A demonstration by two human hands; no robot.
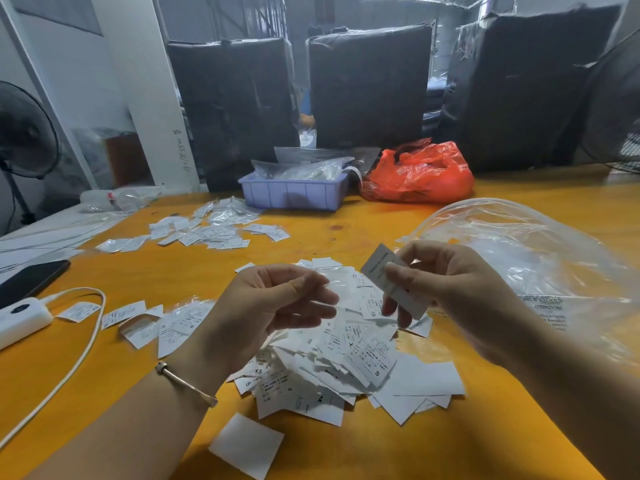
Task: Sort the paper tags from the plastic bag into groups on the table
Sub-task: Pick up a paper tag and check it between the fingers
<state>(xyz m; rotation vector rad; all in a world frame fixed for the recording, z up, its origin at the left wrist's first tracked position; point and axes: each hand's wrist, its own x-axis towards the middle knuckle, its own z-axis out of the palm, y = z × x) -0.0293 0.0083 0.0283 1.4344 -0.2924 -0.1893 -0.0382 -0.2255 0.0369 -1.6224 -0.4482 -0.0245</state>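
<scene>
Orange surface (363, 230) carries a heap of paper tags (349, 362) nearest the person; above it the left hand (266, 313) hovers, fingers loosely curled, holding nothing, while the right hand (446, 285) pinches one tag (388, 277). Right lies the clear plastic bag (540, 258); farther back, sorted groups (207, 232), a purple tray (294, 192) and a red bag (422, 174).

The print on the tag (394, 282) pinched in the right hand (446, 289) is too blurred to read, and the fingers (398, 271) cover its lower part. The left hand (273, 306) hides part of the tag pile (346, 358) beneath it. Contents of the red bag (419, 173) and the blue tray (294, 194) cannot be made out. The phone (29, 280) and power bank (20, 320) are cut off at the left edge.
</scene>
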